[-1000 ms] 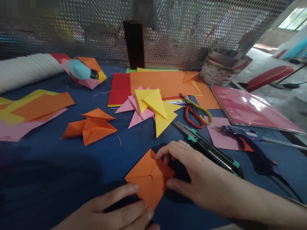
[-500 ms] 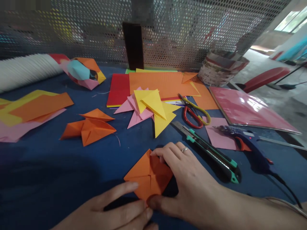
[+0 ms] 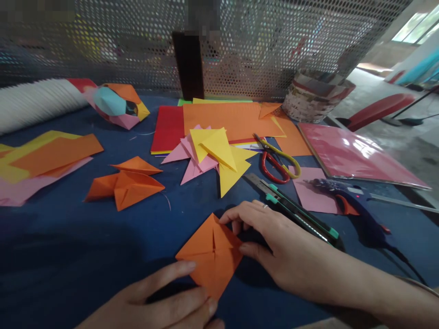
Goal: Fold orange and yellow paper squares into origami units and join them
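Note:
An orange folded paper square (image 3: 213, 256) lies on the blue table like a diamond, its four flaps meeting at a centre crease. My left hand (image 3: 164, 297) rests at its lower left edge, fingers spread, fingertips on the paper. At the right edge, my right hand (image 3: 274, 242) touches the paper with index finger and thumb, which are apart; its other fingers are curled. Further left sits a folded orange paper shape (image 3: 128, 185). Behind the square lie yellow folded pieces (image 3: 222, 153) on pink folded pieces (image 3: 199, 157).
A box cutter (image 3: 295, 208) with its blade out, scissors (image 3: 277, 160) and a glue gun (image 3: 363, 210) lie to the right. Coloured sheets (image 3: 222, 119) lie at the back, near a woven basket (image 3: 317, 98). More paper pieces (image 3: 55, 157) are at the left.
My right thumb has moved from the square's bottom corner up to its right corner. The right hand has shifted right, uncovering more of the square.

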A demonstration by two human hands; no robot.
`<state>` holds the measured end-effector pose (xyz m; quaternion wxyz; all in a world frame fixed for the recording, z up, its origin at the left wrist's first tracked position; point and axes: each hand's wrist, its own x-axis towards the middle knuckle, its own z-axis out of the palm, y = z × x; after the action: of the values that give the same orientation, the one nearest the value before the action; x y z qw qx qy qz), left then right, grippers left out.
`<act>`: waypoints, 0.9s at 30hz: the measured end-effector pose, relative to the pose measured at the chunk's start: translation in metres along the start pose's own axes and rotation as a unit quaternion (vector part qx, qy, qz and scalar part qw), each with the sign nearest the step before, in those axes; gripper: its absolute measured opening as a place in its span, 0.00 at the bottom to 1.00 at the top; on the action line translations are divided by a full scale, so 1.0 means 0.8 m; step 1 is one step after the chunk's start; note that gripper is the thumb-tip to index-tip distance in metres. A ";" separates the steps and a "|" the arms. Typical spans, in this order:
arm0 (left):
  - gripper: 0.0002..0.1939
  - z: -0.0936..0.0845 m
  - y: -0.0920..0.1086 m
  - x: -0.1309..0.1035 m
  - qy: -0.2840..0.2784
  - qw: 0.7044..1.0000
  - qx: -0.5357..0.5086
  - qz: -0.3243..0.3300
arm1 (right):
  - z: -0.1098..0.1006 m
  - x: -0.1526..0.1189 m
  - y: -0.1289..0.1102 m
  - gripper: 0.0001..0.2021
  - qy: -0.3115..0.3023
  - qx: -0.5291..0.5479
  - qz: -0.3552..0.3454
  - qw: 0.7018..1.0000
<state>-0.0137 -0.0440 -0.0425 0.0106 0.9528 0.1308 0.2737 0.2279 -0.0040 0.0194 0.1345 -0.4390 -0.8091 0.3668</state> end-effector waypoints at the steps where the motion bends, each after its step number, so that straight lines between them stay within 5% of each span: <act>1: 0.12 0.000 0.000 0.000 0.002 1.000 0.000 -0.001 | -0.001 0.000 0.000 0.22 -0.004 -0.001 -0.001 1.000; 8: 0.14 0.003 0.005 0.010 0.036 0.999 -0.015 -0.034 | 0.003 -0.003 -0.004 0.18 0.001 -0.040 -0.012 0.999; 14: 0.09 -0.021 -0.005 0.016 0.051 0.998 -0.017 -0.037 | 0.024 -0.002 -0.006 0.16 0.064 -0.120 -0.019 0.991; 20: 0.20 -0.043 -0.015 0.017 0.038 0.978 -0.003 -0.206 | 0.025 -0.001 -0.003 0.05 0.084 -0.202 -0.076 0.973; 23: 0.21 -0.044 -0.026 0.021 0.035 0.948 -0.104 -0.300 | 0.022 -0.001 -0.004 0.09 0.102 -0.236 -0.106 0.960; 27: 0.23 -0.043 -0.036 0.031 0.038 0.854 -0.300 -0.423 | 0.018 0.003 -0.008 0.11 0.127 -0.234 -0.145 0.953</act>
<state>-0.0184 -0.0116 -0.0031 0.4054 0.7448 0.4336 0.3048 0.2149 -0.0116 0.0135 0.1809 -0.3789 -0.9036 0.0850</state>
